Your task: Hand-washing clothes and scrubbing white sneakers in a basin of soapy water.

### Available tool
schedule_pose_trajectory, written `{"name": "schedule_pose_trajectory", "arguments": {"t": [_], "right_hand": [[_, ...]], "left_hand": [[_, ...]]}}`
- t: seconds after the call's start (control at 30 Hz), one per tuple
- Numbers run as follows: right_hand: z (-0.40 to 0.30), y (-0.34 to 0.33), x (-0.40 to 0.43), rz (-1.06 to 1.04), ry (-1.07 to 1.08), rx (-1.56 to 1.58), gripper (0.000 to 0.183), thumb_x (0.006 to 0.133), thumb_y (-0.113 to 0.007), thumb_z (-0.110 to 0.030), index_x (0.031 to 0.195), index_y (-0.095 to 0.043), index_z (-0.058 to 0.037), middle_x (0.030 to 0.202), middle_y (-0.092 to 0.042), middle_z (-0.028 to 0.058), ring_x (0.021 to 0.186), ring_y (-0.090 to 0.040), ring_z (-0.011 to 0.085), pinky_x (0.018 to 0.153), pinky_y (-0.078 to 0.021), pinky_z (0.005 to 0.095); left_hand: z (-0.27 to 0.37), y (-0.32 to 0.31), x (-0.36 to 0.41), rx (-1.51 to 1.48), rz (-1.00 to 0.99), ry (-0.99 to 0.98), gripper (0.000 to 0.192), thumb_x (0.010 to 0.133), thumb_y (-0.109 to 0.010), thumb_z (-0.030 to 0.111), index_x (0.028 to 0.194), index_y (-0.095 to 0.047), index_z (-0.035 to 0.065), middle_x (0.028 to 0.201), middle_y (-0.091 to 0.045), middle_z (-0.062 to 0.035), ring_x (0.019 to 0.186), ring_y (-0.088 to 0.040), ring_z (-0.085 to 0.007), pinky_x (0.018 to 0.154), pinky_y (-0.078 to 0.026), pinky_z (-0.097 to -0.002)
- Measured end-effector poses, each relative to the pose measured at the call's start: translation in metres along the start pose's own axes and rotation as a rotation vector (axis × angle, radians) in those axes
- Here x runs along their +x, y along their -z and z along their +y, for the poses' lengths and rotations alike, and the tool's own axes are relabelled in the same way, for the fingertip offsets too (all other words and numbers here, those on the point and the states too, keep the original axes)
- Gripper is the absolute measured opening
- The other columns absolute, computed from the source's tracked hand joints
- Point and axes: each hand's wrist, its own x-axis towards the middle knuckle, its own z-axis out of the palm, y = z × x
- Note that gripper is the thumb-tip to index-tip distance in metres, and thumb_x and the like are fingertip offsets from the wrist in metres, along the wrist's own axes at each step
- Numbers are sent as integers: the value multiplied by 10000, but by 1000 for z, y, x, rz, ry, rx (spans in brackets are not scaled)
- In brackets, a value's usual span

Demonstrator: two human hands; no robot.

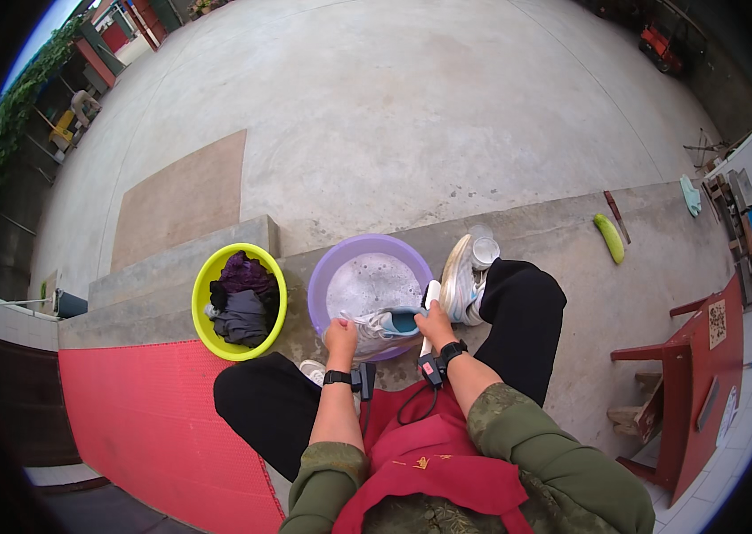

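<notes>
A white and pale blue sneaker (376, 331) is held over the near rim of a purple plastic basin (320, 284). The basin contains foamy, whitish water (372, 280). My left hand (340, 339) is closed at the laced front part of the shoe; its fingertips are partly hidden. In my right hand (437, 326) is a white-handled scrub brush (432, 292) with dark bristles. That hand also touches the sneaker's heel end, where the blue lining shows.
To the left, a yellow-green basin (199, 304) holds dark clothes (242, 314). Clear plastic cups (485, 251) stand beside my worn shoe (458, 277). Further right lie a green cucumber-like vegetable (609, 238) and a knife (617, 215). A red wooden table (696, 374) lies tipped over. Red matting (149, 414) covers the left floor.
</notes>
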Motion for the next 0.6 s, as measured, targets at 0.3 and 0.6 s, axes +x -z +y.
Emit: {"name": "schedule_pose_trajectory", "arguments": {"t": [0.3, 0.6], "right_hand": [[-22, 5, -15, -40, -17, -68, 412, 632, -524, -227, 918, -401, 44, 835, -502, 276, 812, -482, 408, 714, -391, 415], [-5, 2, -10, -22, 4, -105, 416, 647, -508, -247, 932, -403, 38, 853, -510, 270, 811, -494, 394, 712, -401, 418]], "left_hand": [[69, -15, -45, 390, -141, -208, 346, 655, -581, 320, 811, -486, 25, 806, -549, -158, 774, -534, -310, 666, -413, -399], [40, -12, -7, -72, -323, -216, 183, 646, -547, 165, 753, -507, 21, 599, -532, -83, 519, -519, -197, 498, -428, -299]]}}
